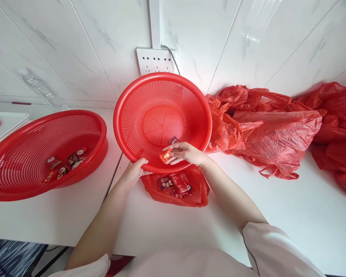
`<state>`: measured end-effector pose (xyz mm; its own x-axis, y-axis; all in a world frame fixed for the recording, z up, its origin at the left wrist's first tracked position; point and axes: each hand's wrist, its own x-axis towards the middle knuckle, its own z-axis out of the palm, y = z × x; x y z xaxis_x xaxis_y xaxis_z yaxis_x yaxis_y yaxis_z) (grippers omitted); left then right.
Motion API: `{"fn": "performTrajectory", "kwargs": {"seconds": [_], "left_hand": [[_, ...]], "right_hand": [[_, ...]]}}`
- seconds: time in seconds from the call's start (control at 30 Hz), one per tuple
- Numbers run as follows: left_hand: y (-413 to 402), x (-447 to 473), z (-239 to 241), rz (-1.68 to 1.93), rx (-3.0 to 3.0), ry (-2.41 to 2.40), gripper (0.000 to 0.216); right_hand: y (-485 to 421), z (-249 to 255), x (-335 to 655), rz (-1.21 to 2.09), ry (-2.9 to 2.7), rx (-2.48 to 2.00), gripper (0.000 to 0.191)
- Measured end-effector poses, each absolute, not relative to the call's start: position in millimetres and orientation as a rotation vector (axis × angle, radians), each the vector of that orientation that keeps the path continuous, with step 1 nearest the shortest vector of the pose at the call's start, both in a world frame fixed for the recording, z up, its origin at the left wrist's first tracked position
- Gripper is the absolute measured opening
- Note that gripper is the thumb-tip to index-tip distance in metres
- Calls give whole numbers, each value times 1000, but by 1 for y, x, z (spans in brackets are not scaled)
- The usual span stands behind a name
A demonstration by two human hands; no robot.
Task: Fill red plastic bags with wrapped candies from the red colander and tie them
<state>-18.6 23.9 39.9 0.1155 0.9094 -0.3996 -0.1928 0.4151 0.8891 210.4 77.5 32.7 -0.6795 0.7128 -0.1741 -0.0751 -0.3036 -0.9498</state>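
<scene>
Spreading beneath and around a round, red plastic mesh basket point(161, 123), a smooth white tabletop point(167, 227) carried a dark seam point(112, 179) just left of the basket's near edge. Beyond the basket stood a wall point(204, 38) of glossy white tiles with grey marbling. Directly behind the basket's far rim, partly hidden by it, was a white rectangular socket panel point(155, 59), with white trunking point(155, 23) rising above. To the basket's left sat a second, wide red plastic basket point(31, 181) with small wrapped pieces in it, and farther left and behind, a clear plastic bottle point(43, 88). Crumpled translucent red carrier bags point(276, 138) filled the space to its right.

The basket was tilted, its round mouth facing the wearer and its base toward the wall. The left hand point(135, 173) was closed over its near-left rim, thumb on top. The right hand point(184, 154), fingers nearly closed, pinched a small, shiny red-and-gold packet point(165, 155) at the basket's near inner side; the packet's long axis slanted up to the right. A dark purple packet point(173, 140) lay inside the basket, just beyond those fingers. Below the near rim, an open red plastic bag point(196, 198) held red and dark wrapped packets point(181, 182).
</scene>
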Motion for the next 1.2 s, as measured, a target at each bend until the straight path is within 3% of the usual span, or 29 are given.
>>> {"fn": "performTrajectory", "kwargs": {"seconds": [0.13,0.3,0.47,0.8,0.97,1.2], "left_hand": [[24,-20,40,941,803,1168,16],[23,-21,38,933,823,1162,29],[23,-20,39,930,827,1170,34],[24,-23,35,923,857,1155,34],[23,-23,36,936,851,1145,31],[24,-19,38,926,821,1170,25]], "right_hand": [[76,36,212,2043,-1379,-809,33],[74,39,211,1971,-1329,-805,46],[74,38,209,1908,-1329,-757,30],[74,36,207,1673,-1275,-805,46],[77,37,211,1620,-1314,-848,35],[57,60,218,1498,-2119,-768,24]]}}
